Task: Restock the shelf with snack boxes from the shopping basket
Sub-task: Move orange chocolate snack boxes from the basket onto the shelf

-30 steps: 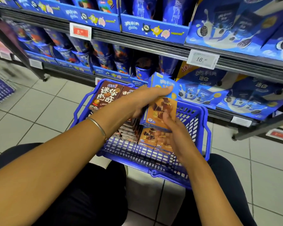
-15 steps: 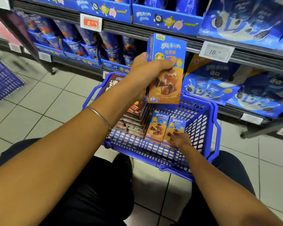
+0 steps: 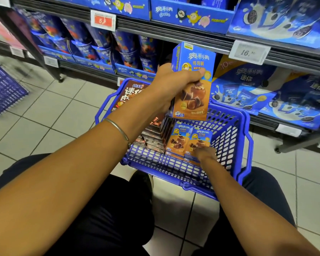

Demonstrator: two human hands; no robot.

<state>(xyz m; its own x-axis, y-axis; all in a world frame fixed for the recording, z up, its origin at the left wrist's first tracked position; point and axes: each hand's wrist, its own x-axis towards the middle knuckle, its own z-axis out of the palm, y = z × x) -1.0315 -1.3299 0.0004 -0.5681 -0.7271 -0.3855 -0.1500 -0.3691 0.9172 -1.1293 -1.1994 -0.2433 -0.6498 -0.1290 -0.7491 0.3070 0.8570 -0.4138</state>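
Left hand (image 3: pixel 168 87) grips snack box (image 3: pixel 194 58); right fingers (image 3: pixel 199 151) unclear.

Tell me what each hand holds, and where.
Left hand grips the raised snack box round its middle, thumb across the front. Right hand touches the basket box at its lower end; grip unclear.

Snack box (image 3: pixel 194 60) reads 奥利奥; price tag (image 3: pixel 248 52) shows 16.

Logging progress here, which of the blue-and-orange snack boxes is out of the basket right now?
The box gripped in the left hand, raised above the basket; the other two stand inside it.
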